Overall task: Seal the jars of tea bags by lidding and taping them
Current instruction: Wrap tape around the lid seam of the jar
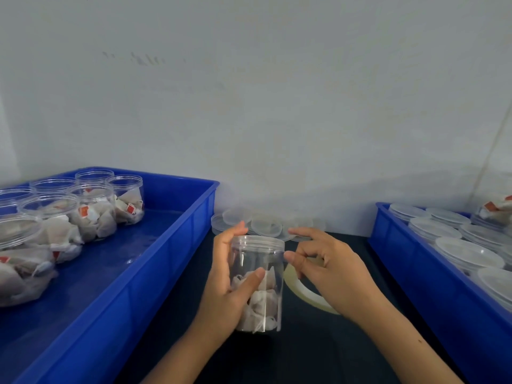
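Note:
A clear plastic jar (264, 259) holding several tea bags stands upright on the dark table, with a clear lid (260, 241) on top. My left hand (224, 275) wraps around the jar's left side, thumb across its front. My right hand (332, 270) is at the lid's right edge: the index finger lies on the rim and the thumb presses the lid's side, while the other fingers are curled. A pale roll of tape (302, 296) lies flat on the table just right of the jar, partly under my right hand. I cannot make out any tape on the jar.
A blue crate (166, 245) on the left holds several open jars of tea bags (94, 212). Loose clear lids (266, 224) lie against the wall behind the jar. A second blue crate (415, 273) on the right holds several lidded jars (465, 252).

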A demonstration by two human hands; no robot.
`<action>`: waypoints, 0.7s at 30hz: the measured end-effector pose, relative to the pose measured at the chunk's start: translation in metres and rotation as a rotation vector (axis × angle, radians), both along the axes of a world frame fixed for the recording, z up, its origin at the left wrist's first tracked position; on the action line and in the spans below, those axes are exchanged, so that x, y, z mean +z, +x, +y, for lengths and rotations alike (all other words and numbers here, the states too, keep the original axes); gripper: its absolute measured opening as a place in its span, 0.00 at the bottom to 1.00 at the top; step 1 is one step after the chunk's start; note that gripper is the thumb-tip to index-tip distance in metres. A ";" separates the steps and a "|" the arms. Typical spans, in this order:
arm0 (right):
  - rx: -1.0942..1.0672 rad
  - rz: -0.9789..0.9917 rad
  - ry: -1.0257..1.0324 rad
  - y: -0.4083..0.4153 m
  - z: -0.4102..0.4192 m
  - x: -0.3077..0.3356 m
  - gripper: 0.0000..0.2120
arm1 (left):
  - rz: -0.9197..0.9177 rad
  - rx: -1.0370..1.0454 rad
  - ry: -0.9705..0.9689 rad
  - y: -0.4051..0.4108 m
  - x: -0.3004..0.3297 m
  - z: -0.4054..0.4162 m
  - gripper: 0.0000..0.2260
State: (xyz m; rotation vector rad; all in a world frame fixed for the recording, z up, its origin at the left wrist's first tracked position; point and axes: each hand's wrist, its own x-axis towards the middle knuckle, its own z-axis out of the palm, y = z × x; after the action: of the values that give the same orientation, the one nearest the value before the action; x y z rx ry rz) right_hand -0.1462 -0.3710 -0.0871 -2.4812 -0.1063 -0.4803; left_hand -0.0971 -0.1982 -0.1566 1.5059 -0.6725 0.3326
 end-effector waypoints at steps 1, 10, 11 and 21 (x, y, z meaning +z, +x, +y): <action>0.020 0.009 0.003 0.000 0.000 0.000 0.17 | -0.018 0.010 0.009 0.001 0.001 0.001 0.21; 0.109 0.049 0.107 -0.001 0.000 0.003 0.17 | 0.002 0.061 0.054 0.001 0.008 0.006 0.12; 0.104 0.047 0.104 -0.001 0.001 0.003 0.17 | 0.003 0.065 0.048 0.001 0.008 0.006 0.12; 0.075 0.043 0.072 -0.003 0.003 0.005 0.16 | 0.010 0.065 0.035 -0.008 0.014 0.003 0.16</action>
State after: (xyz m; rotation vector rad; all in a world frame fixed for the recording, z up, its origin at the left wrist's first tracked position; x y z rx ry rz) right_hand -0.1493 -0.3679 -0.0824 -2.4060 -0.1606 -0.3920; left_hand -0.1055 -0.1952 -0.1428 1.5642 -0.6250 0.3646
